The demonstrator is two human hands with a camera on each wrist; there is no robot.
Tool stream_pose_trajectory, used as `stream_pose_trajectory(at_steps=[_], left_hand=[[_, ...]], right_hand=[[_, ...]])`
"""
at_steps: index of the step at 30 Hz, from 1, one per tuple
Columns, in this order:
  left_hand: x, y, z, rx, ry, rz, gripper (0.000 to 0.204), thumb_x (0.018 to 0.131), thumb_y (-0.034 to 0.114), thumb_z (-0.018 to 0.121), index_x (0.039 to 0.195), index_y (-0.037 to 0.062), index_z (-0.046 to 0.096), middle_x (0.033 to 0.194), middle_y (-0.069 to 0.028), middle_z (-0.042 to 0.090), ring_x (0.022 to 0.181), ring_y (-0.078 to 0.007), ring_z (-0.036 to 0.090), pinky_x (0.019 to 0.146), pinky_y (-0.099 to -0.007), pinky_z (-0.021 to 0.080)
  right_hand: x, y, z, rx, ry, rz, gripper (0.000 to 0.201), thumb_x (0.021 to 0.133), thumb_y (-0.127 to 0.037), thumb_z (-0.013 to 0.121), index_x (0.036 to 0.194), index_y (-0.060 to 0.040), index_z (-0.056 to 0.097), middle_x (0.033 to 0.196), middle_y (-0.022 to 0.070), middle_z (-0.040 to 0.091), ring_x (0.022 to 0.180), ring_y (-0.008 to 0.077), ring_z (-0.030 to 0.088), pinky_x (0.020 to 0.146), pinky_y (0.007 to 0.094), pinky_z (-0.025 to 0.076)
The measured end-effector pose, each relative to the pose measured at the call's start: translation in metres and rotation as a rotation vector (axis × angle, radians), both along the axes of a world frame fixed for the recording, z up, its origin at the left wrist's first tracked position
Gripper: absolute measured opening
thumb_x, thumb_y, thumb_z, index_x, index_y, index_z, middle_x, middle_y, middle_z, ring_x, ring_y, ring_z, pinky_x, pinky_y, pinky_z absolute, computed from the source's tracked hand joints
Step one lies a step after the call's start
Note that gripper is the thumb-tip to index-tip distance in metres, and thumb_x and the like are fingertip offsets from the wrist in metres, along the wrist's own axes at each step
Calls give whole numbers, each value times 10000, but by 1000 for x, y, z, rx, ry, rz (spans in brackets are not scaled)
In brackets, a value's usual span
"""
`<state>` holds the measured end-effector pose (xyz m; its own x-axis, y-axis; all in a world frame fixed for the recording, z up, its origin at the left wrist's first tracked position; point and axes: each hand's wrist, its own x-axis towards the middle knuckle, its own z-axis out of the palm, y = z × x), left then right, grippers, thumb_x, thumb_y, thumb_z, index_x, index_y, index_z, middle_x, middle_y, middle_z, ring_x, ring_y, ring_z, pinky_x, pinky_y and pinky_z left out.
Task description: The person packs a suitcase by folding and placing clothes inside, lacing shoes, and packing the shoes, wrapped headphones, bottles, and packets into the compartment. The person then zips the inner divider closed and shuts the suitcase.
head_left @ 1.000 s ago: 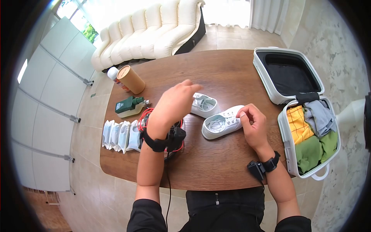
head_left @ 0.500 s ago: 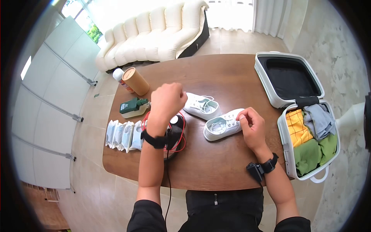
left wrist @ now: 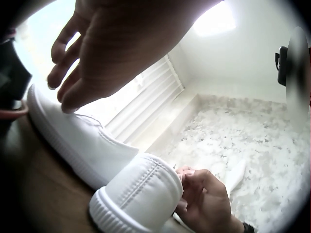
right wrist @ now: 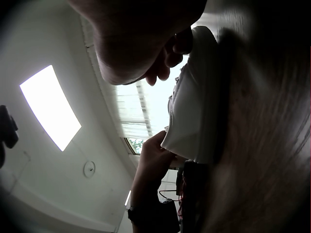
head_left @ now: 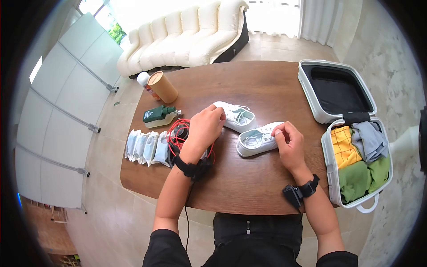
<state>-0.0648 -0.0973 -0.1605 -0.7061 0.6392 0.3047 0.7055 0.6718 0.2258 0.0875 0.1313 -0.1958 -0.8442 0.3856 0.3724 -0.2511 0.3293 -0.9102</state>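
Note:
Two white lace-up shoes stand side by side on the brown table. My left hand (head_left: 205,130) hovers beside the left shoe (head_left: 242,121), its bent fingers close to that shoe's side. In the left wrist view the left hand (left wrist: 116,48) hangs over the shoe (left wrist: 77,141) with its fingers apart and holding nothing visible. My right hand (head_left: 291,146) is at the toe end of the right shoe (head_left: 251,144), thumb and forefinger close together. Whether they pinch it or a lace cannot be told. Its fingers are partly hidden behind the shoe (right wrist: 189,107) in the right wrist view.
An open white suitcase (head_left: 329,172) with folded clothes lies at the right. At the left are a brown cylinder (head_left: 163,88), a spray can (head_left: 144,81), a green-topped bottle (head_left: 155,116), white packets (head_left: 149,149) and red cable (head_left: 173,129) beside my left forearm.
My left hand first drew back left from above the left shoe, then moved down and right to its side. The right hand has stayed at the right shoe. The camera view has shifted slightly.

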Motion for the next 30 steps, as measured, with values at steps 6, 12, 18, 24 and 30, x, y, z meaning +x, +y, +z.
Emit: stream_pose_trajectory(at_steps=[6, 12, 18, 24, 30], left_hand=[[12, 1, 5, 121, -177, 68, 87, 884, 130, 685, 913, 54, 655, 900, -113, 707, 826, -333, 706, 713, -443, 559], [17, 11, 16, 452, -454, 13, 143, 926, 85, 673, 1045, 11, 697, 917, -107, 726, 738, -205, 677, 703, -340, 541], [61, -22, 35, 305, -434, -130, 603, 938, 125, 712, 1502, 89, 500, 1073, -115, 587, 847, -227, 602, 781, -343, 517], [109, -44, 18, 321, -371, -21, 126, 873, 82, 749, 999, 78, 736, 849, -89, 641, 742, -285, 627, 682, -391, 493], [143, -34, -26, 436, -579, -22, 205, 817, 52, 781, 1015, 97, 750, 754, -37, 612, 652, -236, 577, 592, -366, 424]], right_hand=[[-2, 1, -4, -19, -7, -4, 140, 968, -82, 606, 852, -19, 651, 792, 4, 595, 636, 65, 482, 588, 248, 393], [1, 0, 1, -56, -58, 19, 150, 990, -84, 591, 862, -19, 639, 817, 9, 596, 682, 69, 499, 620, 242, 400], [23, -1, 34, -136, -138, 64, 158, 1017, -115, 574, 901, -13, 607, 885, 22, 597, 770, 85, 529, 697, 245, 425], [92, -13, 29, 257, -227, -48, 135, 935, -91, 606, 823, -16, 614, 838, 112, 617, 710, 169, 563, 625, 294, 453], [136, -20, -1, 533, -423, 2, 94, 872, -97, 631, 801, -37, 615, 793, 138, 617, 701, 295, 606, 642, 372, 477]])
